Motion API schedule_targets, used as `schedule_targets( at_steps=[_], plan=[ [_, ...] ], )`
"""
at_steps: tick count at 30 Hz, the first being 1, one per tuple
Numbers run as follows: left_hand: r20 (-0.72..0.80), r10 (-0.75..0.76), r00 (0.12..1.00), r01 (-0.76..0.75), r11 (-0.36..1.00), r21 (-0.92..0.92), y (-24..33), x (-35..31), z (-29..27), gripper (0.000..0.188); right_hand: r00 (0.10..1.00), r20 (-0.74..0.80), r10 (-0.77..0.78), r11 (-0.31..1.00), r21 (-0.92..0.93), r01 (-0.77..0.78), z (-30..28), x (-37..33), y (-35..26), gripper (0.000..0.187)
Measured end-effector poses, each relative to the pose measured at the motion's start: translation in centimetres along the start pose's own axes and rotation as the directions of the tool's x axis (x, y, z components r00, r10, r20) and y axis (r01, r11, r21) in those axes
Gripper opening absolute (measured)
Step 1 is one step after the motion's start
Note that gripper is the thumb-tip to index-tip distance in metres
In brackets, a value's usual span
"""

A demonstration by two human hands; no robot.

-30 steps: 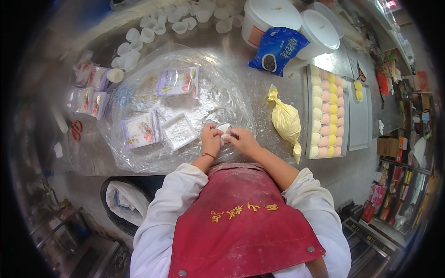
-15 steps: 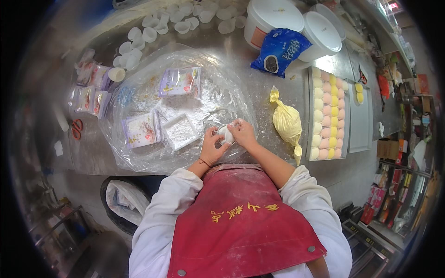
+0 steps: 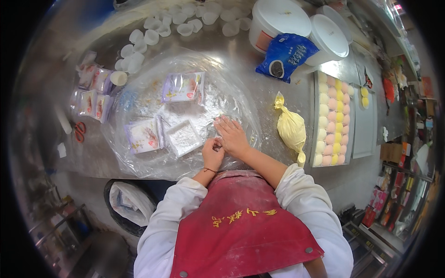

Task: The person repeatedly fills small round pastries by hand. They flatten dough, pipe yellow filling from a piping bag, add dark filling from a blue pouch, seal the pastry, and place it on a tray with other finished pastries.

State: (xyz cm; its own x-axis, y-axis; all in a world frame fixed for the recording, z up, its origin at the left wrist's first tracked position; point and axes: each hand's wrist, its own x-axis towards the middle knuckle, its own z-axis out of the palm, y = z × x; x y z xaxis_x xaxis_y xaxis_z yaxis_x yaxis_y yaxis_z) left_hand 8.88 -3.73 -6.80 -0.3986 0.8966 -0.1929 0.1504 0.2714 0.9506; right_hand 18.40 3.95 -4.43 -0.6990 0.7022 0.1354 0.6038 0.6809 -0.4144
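My left hand [image 3: 212, 154] and my right hand [image 3: 232, 135] meet over a floured clear plastic sheet [image 3: 139, 102] on the steel counter. The right hand lies flat, fingers spread, partly over the left. The left hand's fingers are curled under it; what they hold is hidden. A small white tray of flour [image 3: 184, 137] sits just left of my hands. Two flat printed packets [image 3: 183, 86] [image 3: 143, 135] lie on the sheet beyond it.
A yellow filled piping bag [image 3: 291, 128] lies to the right, beside a tray of pink and yellow round cakes [image 3: 330, 118]. White cups [image 3: 139, 41], two white tubs [image 3: 279, 18], a blue bag [image 3: 287, 54], red scissors [image 3: 79, 131] and a lined bin [image 3: 130, 201] surround.
My hands were pinching a small white piece together. Now the right hand has opened flat and moved forward over the left hand.
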Motion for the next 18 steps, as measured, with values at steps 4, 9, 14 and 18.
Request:
schedule_targets(
  at_steps=[4, 9, 14, 18],
  plan=[
    [-0.01, -0.118, 0.993, 0.117, 0.992, -0.04, 0.0, -0.4, -0.2, 0.016, 0.983, 0.182, -0.038, 0.999, -0.005, 0.039, 0.0, 0.1, 0.2, 0.049],
    [0.029, -0.238, 0.971, 0.238, 0.971, -0.021, 0.4, -0.5, -0.4, 0.016, 0.947, 0.318, -0.038, 0.999, 0.046, 0.025, -0.9, 0.6, -0.1, 0.051],
    [0.108, -0.215, 0.971, 0.228, 0.966, -0.124, 1.1, -0.8, -0.7, 0.02, 0.999, -0.025, -0.039, 0.978, 0.203, 0.043, -4.1, 7.3, 2.1, 0.036],
    [0.129, -0.171, 0.977, 0.176, 0.984, -0.025, 1.6, -0.9, -1.0, 0.02, 0.978, -0.208, 0.027, 0.994, 0.107, -0.005, -5.4, 19.3, 7.7, 0.031]
  ],
)
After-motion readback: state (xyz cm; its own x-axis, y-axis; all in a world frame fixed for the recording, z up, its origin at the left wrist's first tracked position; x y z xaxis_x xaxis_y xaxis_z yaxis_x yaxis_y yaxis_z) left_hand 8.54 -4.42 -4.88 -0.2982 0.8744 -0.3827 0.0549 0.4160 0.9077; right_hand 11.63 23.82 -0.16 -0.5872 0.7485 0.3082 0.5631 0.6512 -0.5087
